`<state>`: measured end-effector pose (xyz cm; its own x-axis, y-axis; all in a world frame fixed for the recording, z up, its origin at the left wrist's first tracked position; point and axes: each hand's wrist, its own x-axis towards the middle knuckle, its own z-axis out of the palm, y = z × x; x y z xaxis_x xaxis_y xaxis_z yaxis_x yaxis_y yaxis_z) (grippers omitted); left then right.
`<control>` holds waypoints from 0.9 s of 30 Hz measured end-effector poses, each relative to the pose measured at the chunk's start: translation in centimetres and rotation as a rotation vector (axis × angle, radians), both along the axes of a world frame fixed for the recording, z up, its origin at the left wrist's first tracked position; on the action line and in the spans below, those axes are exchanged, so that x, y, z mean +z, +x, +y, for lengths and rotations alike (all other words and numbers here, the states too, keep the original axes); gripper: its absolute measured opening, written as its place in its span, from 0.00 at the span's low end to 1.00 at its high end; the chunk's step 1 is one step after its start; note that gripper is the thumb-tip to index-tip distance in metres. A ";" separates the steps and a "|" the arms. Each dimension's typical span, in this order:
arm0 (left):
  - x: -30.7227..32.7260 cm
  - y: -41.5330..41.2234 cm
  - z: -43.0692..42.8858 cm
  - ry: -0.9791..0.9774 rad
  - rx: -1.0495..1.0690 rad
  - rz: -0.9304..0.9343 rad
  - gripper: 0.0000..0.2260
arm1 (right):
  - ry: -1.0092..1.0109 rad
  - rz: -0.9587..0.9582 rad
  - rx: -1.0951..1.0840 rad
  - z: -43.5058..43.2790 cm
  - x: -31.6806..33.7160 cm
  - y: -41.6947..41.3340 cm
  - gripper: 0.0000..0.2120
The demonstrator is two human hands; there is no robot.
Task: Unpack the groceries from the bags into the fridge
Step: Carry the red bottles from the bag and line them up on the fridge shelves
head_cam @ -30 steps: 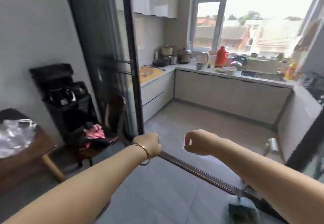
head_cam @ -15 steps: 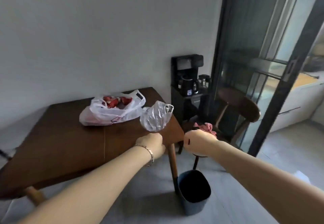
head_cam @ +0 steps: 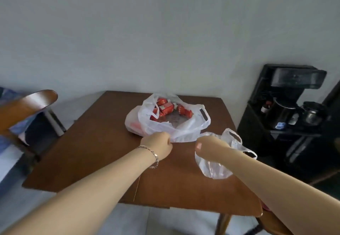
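Head view looks down at a brown table (head_cam: pixel 92 152) set against a gray wall (head_cam: pixel 165 32). A white bag (head_cam: pixel 185 130) lies on the table, near the middle and toward the far side, w/ its mouth open. Inside it are red boxes (head_cam: pixel 166 108) in a small pile, too jumbled to count.

A clear bag (head_cam: pixel 215 170) lies crumpled on the table's right side, just beside the white bag, w/ one handle loop sticking up.

L hand (head_cam: pixel 160 146) is over the table, curled into a fist, knuckles touching the near edge of the white bag. Its fingers are hidden, so I can't tell if it pinches the bag. A thin bracelet (head_cam: pixel 153 154) sits on that wrist.

R hand (head_cam: pixel 209 147) is curled too, right on top of the clear bag. The bag bunches under it, but I can't tell if the fingers hold it. Both hands are near each other, not touching.

Right of the table stands a black drink machine (head_cam: pixel 294 78) w/ a dark pot (head_cam: pixel 282 109) on its shelf. Left of the table is a wooden chair (head_cam: pixel 27 104).
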<state>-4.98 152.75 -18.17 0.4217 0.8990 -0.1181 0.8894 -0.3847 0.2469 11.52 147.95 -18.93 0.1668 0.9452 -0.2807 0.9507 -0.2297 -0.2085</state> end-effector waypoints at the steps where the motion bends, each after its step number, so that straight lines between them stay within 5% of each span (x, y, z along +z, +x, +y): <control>1: -0.3 -0.3 1.2 0.001 0.007 0.002 0.12 | 0.021 -0.004 0.002 1.1 -0.4 -0.1 0.12; 13: -10.0 -1.2 25.3 0.051 -0.097 -0.134 0.11 | 0.032 0.106 -0.140 23.3 -9.8 -2.1 0.13; 18: -14.0 1.1 31.9 -0.027 -0.226 0.229 0.17 | 0.032 0.228 -0.291 28.1 -13.5 -2.3 0.12; 22: -17.1 0.5 34.8 0.016 -0.147 0.415 0.24 | -0.014 0.299 -0.292 31.0 -16.4 -2.0 0.10; 27: -18.1 -3.3 37.1 -0.053 0.159 0.218 0.30 | -0.165 0.436 -0.145 34.5 -19.6 -4.1 0.16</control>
<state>-8.25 189.83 -36.24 0.2347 0.9422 -0.2389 0.9721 -0.2272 0.0589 7.46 182.49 -38.56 0.1272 0.8579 -0.4977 0.7386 -0.4169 -0.5298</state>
